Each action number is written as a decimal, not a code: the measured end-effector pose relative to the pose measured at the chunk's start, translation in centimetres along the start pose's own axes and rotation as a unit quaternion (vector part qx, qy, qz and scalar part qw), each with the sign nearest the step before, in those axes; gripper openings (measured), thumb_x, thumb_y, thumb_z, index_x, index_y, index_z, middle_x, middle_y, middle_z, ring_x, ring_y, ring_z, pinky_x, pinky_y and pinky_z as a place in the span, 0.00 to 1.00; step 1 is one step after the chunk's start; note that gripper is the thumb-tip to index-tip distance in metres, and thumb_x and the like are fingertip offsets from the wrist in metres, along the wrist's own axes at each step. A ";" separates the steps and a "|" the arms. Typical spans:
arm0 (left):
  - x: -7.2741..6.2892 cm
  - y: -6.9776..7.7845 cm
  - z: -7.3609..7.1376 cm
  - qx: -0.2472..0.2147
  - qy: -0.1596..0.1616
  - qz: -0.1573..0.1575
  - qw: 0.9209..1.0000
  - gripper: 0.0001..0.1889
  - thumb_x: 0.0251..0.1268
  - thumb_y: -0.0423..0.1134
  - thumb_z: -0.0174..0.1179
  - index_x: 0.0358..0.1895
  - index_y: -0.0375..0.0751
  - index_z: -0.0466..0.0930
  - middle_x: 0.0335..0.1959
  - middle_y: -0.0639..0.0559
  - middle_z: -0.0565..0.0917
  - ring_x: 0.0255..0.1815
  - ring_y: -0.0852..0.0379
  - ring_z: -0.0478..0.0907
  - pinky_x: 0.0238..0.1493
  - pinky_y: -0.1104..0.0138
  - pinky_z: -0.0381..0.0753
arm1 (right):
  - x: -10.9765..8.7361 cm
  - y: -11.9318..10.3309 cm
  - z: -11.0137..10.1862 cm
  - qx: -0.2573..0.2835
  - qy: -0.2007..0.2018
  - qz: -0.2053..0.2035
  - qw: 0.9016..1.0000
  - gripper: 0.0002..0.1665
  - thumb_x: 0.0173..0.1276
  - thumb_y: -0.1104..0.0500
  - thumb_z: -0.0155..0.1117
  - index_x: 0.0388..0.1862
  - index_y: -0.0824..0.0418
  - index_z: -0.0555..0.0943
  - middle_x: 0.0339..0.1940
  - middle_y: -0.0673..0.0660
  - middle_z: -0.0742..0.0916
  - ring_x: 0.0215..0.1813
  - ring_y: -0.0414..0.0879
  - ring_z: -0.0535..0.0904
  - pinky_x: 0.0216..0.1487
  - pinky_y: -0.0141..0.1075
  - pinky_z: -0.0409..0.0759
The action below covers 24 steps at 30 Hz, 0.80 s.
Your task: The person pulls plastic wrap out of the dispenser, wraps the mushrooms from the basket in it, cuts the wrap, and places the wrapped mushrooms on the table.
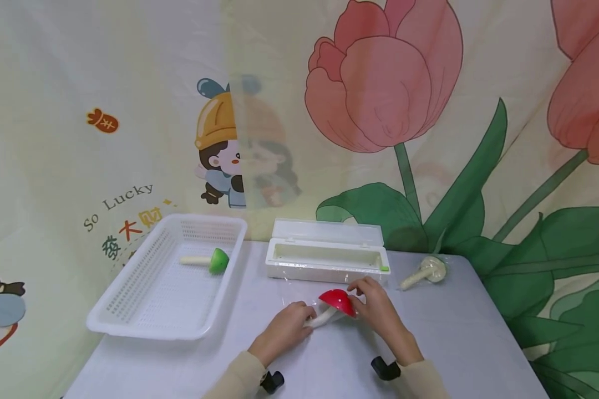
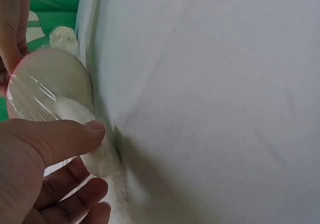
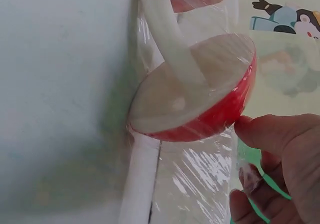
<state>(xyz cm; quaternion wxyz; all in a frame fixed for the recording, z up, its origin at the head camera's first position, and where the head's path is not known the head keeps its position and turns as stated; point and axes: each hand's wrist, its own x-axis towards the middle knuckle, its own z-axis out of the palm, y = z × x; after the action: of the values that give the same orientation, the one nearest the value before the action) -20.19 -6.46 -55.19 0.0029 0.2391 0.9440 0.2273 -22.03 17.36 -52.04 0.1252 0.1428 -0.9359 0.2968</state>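
Note:
A toy mushroom (image 1: 336,301) with a glossy red cap and pale stem is partly covered by clear plastic film (image 3: 200,169), just above the table. My left hand (image 1: 288,328) grips the stem, thumb on top and fingers beneath, as the left wrist view shows. At the cap's edge is my right hand (image 1: 379,310), with its thumb (image 3: 265,131) touching the red rim. The curled fingers of that hand hold a crumpled bit of film. In the right wrist view the cap's pale underside faces the camera, with film stretched behind it.
A white film dispenser box (image 1: 329,272) with its lid raised stands behind the hands. At left, a white plastic basket (image 1: 150,332) holds a green-capped toy mushroom (image 1: 219,261). A film-wrapped pale toy mushroom (image 1: 431,270) lies at right, near the table's edge.

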 end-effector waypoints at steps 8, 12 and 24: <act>0.5 -0.3 -0.6 0.002 -0.031 -0.018 0.999 0.12 0.61 0.37 0.73 0.47 0.43 0.90 0.36 0.56 0.86 0.34 0.66 0.76 0.41 0.68 0.82 | -0.5 -0.4 -0.2 0.017 0.071 -0.071 0.995 0.12 0.63 0.63 0.77 0.45 0.56 0.86 0.44 0.50 0.89 0.51 0.45 0.81 0.52 0.46 0.87; 0.6 -0.5 -0.7 -0.007 -0.042 -0.024 0.999 0.11 0.63 0.38 0.72 0.47 0.44 0.90 0.36 0.58 0.86 0.33 0.67 0.75 0.40 0.68 0.81 | -0.9 -0.4 -0.5 0.016 0.125 -0.127 0.984 0.13 0.59 0.66 0.77 0.42 0.56 0.87 0.46 0.50 0.89 0.58 0.49 0.79 0.57 0.52 0.83; 0.8 -1.8 -1.4 -0.077 -0.102 -0.013 0.992 0.10 0.63 0.35 0.66 0.47 0.45 0.90 0.34 0.62 0.85 0.29 0.66 0.73 0.39 0.69 0.77 | -2.0 0.9 -3.0 0.045 0.175 -0.169 0.969 0.15 0.57 0.73 0.73 0.43 0.61 0.88 0.58 0.61 0.87 0.72 0.63 0.74 0.76 0.25 0.59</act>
<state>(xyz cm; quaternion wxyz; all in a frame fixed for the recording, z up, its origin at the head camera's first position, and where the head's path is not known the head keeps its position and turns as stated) -21.90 -8.05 -54.66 0.1207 0.2475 0.9214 0.2741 -20.04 20.20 -50.79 0.3291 0.2502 -0.8473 0.3335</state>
